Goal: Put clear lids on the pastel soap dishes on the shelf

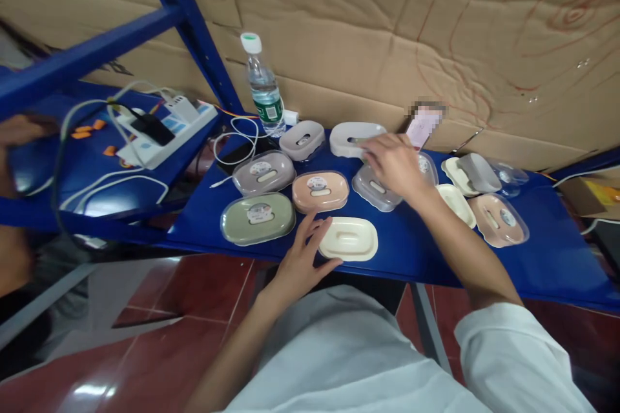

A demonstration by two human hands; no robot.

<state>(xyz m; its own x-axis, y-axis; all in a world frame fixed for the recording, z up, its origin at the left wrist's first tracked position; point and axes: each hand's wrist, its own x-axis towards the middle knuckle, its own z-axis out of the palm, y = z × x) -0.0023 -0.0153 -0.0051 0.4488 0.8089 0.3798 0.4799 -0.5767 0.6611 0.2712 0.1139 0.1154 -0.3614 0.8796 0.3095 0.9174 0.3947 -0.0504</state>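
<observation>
Both hands are arching: left hand (299,266), grip parted, at a near cream, recessed tray (359,246); right hand (394,164), far, hold indeterminable.

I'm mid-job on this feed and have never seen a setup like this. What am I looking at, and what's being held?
There is no machine here: you see a person's two bare hands through one camera worn on the head, looking forward and down. On the blue table are several oval boxes, including a green box and a peach box, plus a water bottle. The left hand has its fingers spread at one end of a cream dish. The right hand reaches to a pale grey box at the back; whether it grips anything is unclear.
</observation>
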